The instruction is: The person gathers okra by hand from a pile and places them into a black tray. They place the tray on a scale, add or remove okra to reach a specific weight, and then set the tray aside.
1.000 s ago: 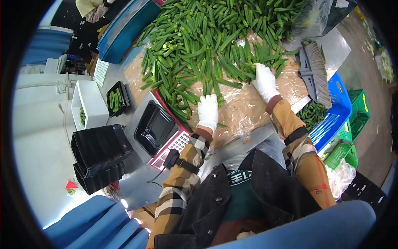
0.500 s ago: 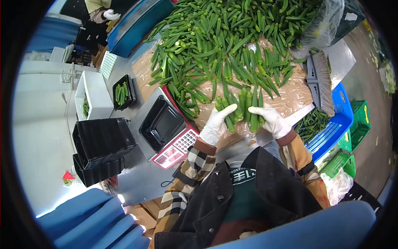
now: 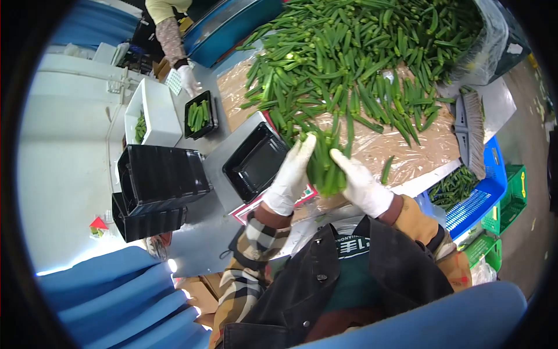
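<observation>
A bunch of green okra pods [image 3: 326, 168] is held between my two gloved hands. My left hand [image 3: 293, 174] presses on the bunch's left side, my right hand [image 3: 360, 181] on its right side. Just left of my left hand, an empty black tray [image 3: 256, 163] sits on a red and white scale [image 3: 250, 210]. The large pile of loose okra [image 3: 349, 52] lies beyond my hands on brown, plastic-covered board [image 3: 430, 142]. One single pod [image 3: 387, 170] lies right of my right hand.
Stacked black trays [image 3: 165, 180] and a white box [image 3: 160, 116] stand left. A co-worker's gloved hand [image 3: 189, 80] is at a black tray of okra [image 3: 199, 116]. Right are a brush [image 3: 469, 134], a blue basket [image 3: 485, 189] and green crates [image 3: 511, 192].
My hands have come together around the okra, gathering it into one bunch closer to the scale. The co-worker's hand has moved to the filled tray. The camera view has shifted.
</observation>
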Motion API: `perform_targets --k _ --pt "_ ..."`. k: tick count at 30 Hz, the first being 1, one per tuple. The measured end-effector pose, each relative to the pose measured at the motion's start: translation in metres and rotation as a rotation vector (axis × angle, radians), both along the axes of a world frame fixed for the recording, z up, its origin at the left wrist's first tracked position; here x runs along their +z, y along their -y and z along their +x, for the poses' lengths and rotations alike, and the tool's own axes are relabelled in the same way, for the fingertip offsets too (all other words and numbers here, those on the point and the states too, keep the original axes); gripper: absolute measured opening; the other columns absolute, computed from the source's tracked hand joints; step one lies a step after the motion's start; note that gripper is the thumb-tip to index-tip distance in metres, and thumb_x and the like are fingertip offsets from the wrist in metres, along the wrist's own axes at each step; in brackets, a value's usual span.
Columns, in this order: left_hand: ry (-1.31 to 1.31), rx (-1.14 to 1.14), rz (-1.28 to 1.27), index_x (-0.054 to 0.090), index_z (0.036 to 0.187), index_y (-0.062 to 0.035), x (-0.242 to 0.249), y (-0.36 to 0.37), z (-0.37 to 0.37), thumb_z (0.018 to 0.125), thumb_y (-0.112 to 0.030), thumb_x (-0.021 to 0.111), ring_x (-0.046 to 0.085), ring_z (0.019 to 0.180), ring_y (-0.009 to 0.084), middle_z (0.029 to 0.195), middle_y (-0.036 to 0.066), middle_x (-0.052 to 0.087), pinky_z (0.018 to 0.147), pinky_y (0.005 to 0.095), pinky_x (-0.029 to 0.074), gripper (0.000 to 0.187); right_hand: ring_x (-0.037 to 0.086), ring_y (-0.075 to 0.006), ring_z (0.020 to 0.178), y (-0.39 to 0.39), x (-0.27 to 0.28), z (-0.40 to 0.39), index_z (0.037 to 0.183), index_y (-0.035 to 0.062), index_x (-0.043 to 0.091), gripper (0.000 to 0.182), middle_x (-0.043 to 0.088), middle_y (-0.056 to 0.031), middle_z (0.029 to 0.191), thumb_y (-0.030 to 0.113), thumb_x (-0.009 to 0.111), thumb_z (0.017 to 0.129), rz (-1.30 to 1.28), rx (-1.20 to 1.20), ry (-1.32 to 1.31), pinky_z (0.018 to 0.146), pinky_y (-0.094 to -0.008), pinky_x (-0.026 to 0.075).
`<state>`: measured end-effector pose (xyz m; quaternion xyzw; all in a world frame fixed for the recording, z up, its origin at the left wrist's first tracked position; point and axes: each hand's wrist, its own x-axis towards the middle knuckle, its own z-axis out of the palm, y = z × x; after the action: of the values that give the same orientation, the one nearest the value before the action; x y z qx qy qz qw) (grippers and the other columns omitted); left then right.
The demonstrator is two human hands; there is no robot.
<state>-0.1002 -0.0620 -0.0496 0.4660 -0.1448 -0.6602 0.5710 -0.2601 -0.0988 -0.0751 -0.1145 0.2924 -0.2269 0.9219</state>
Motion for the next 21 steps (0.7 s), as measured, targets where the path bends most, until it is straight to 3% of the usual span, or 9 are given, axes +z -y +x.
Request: perform_targets --k 4,7,8,10,12,14,16,18,21 --pt "0.398 -0.084 0.107 0.055 0.130 -0.0056 0.066 -0.011 0.067 0.101 -0.037 0.055 0.061 0.098 0.0108 0.116 0.004 0.064 0.083 0.0263 0.051 0.042 0.063 -0.0133 0.098 -0.025 0.022 0.090 0.127 0.0075 0.058 0.035 0.066 -0.0025 0.112 0.031 0.056 0.101 -0.233 -0.076 -0.022 0.088 -0.0287 0.051" --pt "0.595 -0.171 0.086 0.056 0.127 -0.0063 0.079 -0.019 0.118 0.102 -0.045 0.050 0.062 0.086 0.0100 0.106 0.005 0.066 0.074 0.0244 0.052 0.047 0.045 -0.0165 0.127 -0.033 0.037 0.124 0.144 -0.0001 0.039 0.057 0.048 -0.0112 0.139 0.035 0.052 0.102 -0.652 -0.025 -0.008 0.106 -0.0298 0.036" --pt "0.535 -0.097 0.135 0.058 0.124 -0.0061 0.069 -0.020 0.131 0.102 -0.049 0.046 0.063 0.086 0.0094 0.102 0.005 0.067 0.073 0.0230 0.051 0.049 0.036 -0.0186 0.133 -0.032 0.039 0.127 0.147 -0.0013 0.031 0.062 0.041 -0.0131 0.145 0.035 0.052 0.102 -0.542 0.057 -0.062 0.111 -0.0330 0.031" --pt "0.706 -0.237 0.282 0.049 0.139 -0.0097 0.054 -0.030 0.151 0.100 -0.061 0.034 0.053 0.116 0.0190 0.130 0.010 0.056 0.097 0.0396 0.041 0.066 0.020 -0.0229 0.147 -0.031 0.042 0.132 0.153 -0.0036 0.014 0.075 0.025 -0.0169 0.158 0.035 0.052 0.102 -0.306 0.206 -0.168 0.120 -0.0394 0.020" --pt "0.834 -0.242 0.282 0.034 0.153 -0.0170 0.036 -0.045 0.165 0.097 -0.070 0.027 0.028 0.146 0.0278 0.157 0.011 0.035 0.114 0.0586 0.016 0.077 0.032 -0.0238 0.142 -0.022 0.030 0.115 0.150 -0.0051 0.024 0.065 0.036 -0.0168 0.153 0.029 0.052 0.102 -0.276 0.199 -0.065 0.117 -0.0430 0.029" --pt "0.845 -0.089 0.231 0.038 0.151 -0.0158 0.034 -0.061 0.176 0.098 -0.068 0.029 0.031 0.145 0.0272 0.153 0.011 0.041 0.114 0.0569 0.018 0.075 0.046 -0.0238 0.133 -0.001 0.004 0.071 0.145 -0.0043 0.037 0.056 0.048 -0.0155 0.144 0.028 0.053 0.101 -0.257 0.150 0.136 0.110 -0.0409 0.039" --pt "0.840 0.060 0.066 0.041 0.149 -0.0153 0.038 -0.086 0.185 0.099 -0.066 0.031 0.036 0.142 0.0269 0.150 0.011 0.046 0.114 0.0560 0.018 0.071 0.059 -0.0242 0.118 0.019 -0.014 0.020 0.135 -0.0041 0.051 0.043 0.059 -0.0165 0.132 0.020 0.056 0.100 -0.215 0.022 0.038 0.100 -0.0377 0.048" --pt "0.883 0.241 0.201 0.046 0.145 -0.0129 0.062 -0.109 0.180 0.100 -0.061 0.035 0.040 0.139 0.0270 0.145 0.013 0.050 0.112 0.0570 0.021 0.067 0.061 -0.0220 0.114 0.035 -0.059 -0.044 0.133 -0.0007 0.055 0.040 0.060 -0.0156 0.130 0.021 0.057 0.099 -0.249 -0.055 -0.085 0.096 -0.0357 0.049" --pt "0.837 0.470 0.217 0.048 0.143 -0.0089 0.053 -0.152 0.196 0.100 -0.060 0.037 0.044 0.135 0.0317 0.142 0.015 0.053 0.112 0.0568 0.023 0.067 0.063 -0.0120 0.086 0.027 -0.080 -0.124 0.126 0.0042 0.060 0.033 0.068 -0.0069 0.105 0.021 0.061 0.097 -0.455 -0.113 -0.731 0.072 -0.0244 0.050"
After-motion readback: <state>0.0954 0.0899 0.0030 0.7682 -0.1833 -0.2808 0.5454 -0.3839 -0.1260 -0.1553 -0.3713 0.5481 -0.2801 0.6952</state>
